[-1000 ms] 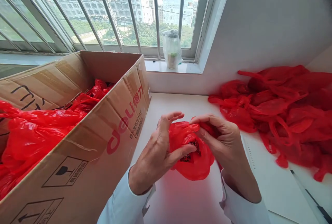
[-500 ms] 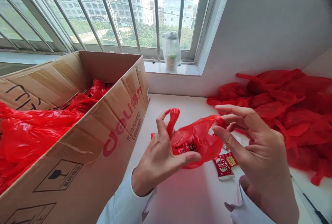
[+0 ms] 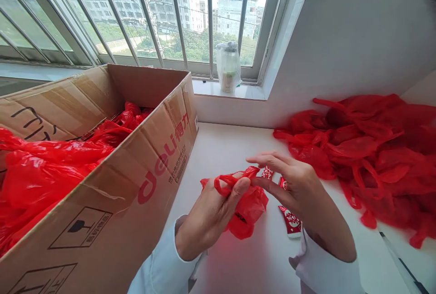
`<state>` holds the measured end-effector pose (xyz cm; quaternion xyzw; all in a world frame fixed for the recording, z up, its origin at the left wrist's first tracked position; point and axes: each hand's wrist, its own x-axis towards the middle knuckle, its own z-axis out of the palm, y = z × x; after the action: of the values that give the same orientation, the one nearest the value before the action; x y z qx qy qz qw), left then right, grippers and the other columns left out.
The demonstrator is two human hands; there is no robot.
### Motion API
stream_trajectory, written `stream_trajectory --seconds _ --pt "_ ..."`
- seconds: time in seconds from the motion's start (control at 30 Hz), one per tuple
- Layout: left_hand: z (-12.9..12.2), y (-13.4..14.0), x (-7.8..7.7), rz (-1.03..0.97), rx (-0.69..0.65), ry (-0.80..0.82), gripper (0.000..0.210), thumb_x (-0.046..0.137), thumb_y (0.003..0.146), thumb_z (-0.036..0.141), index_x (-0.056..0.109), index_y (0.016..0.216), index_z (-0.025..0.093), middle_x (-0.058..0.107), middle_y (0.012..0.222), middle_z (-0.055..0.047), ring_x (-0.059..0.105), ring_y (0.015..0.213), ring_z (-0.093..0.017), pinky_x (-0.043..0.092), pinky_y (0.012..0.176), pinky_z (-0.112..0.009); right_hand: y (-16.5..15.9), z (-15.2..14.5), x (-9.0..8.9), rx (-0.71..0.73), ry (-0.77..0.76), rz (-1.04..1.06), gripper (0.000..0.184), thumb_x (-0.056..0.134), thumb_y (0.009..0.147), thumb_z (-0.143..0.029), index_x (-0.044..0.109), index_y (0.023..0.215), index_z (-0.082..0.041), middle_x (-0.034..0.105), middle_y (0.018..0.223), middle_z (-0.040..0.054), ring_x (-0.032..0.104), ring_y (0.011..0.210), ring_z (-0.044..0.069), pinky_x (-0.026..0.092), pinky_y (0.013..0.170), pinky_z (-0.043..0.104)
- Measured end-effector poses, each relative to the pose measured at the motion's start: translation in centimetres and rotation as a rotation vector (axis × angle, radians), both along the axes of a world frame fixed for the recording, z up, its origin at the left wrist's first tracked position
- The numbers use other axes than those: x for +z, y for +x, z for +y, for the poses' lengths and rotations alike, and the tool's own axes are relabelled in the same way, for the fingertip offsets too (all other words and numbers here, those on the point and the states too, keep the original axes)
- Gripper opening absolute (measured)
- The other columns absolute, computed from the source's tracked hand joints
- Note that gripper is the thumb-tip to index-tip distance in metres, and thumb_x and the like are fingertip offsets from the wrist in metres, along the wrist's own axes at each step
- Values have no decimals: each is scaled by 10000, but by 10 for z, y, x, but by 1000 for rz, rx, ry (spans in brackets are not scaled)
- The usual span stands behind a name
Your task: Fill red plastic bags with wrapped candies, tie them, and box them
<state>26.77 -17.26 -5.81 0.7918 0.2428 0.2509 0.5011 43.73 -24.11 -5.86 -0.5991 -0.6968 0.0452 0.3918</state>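
Observation:
A small red plastic bag point(image 3: 250, 214) hangs below my left hand point(image 3: 206, 216), with a dark printed packet faintly showing through it. My left thumb and fingers are closed on the bag's neck, and one handle loops over that hand. From the right, my right hand point(image 3: 298, 189) pinches a handle end between thumb and forefinger beside the left thumb. Just beyond and below the right hand lie red-and-white snack packets point(image 3: 292, 222) on the white table point(image 3: 235, 144), partly covered by that hand.
On the left stands a large open cardboard box point(image 3: 163, 148) with filled red bags point(image 3: 57, 162) inside. Loose red bags point(image 3: 381, 148) form a heap at the right. A black-handled thin tool point(image 3: 408, 269) lies near the right edge. A wrapped jar point(image 3: 228, 69) stands on the windowsill.
The bag's mouth, spread between my hands before, is now gathered together. My right hand has moved left to meet my left hand, which has closed on the bag.

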Motion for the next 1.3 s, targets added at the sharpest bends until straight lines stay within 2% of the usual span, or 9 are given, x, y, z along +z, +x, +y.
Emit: stream_trajectory --seconds 0.1,0.27,0.33,0.43,0.57,0.67,0.87,1.07,1.3 --pt "5 0 -4 37 -76 -300 478 282 993 414 428 593 198 448 499 27 451 486 -98 388 500 -231 3 4 -4 80 -51 155 126 567 894 -125 655 895 -215 660 761 -32 603 668 87 464 618 195" --pt "22 -9 -6 -61 -125 -471 234 473 952 370 606 925 179 628 833 -3 561 760 -102 447 698 -204 -4 -12 4 338 -94 100 137 549 905 -121 664 908 -196 661 840 4 582 725 91 446 644 196" --pt "25 -14 -4 -29 -234 -375 147 540 917 308 591 914 170 618 839 -2 543 744 -97 429 662 -199 0 -15 5 468 -209 73 122 574 898 -134 671 932 -199 675 856 6 590 732 94 451 650 194" --pt "21 -18 -7 85 -270 36 101 522 825 73 523 807 172 541 727 41 431 619 -68 337 554 -186 8 -5 -1 391 -138 292 122 563 918 -173 666 966 -219 685 877 -5 615 774 90 473 702 187" --pt "12 -10 -16 248 -114 756 228 388 765 -44 412 724 179 421 661 44 261 558 -97 239 496 -234 10 26 -17 404 -184 573 274 416 992 -252 600 1195 -232 657 1109 31 615 1023 118 489 868 231" --pt "14 -1 -21 152 49 1064 287 320 862 -30 387 681 183 437 638 26 293 559 -111 299 528 -243 6 43 -30 549 -312 582 328 375 999 -277 567 1257 -215 645 1152 45 597 1076 143 478 922 272" --pt "24 4 -23 -16 158 1070 268 377 912 3 459 715 164 558 882 -24 444 654 -83 394 596 -208 8 47 -38 561 -328 474 253 477 917 -173 640 1108 -198 655 933 10 594 849 132 487 747 252" --pt "28 -10 -18 53 182 1105 147 494 894 61 574 811 151 488 965 -73 495 806 -140 420 646 -246 21 41 -33 299 -144 402 151 594 881 -206 743 906 -218 690 861 12 618 779 123 480 732 238" --pt "10 -34 -1 348 -182 851 241 463 906 58 547 714 176 525 725 21 434 616 -99 355 571 -224 58 39 -50 168 -240 391 162 622 860 -294 765 894 -225 726 889 30 660 796 149 500 710 235"
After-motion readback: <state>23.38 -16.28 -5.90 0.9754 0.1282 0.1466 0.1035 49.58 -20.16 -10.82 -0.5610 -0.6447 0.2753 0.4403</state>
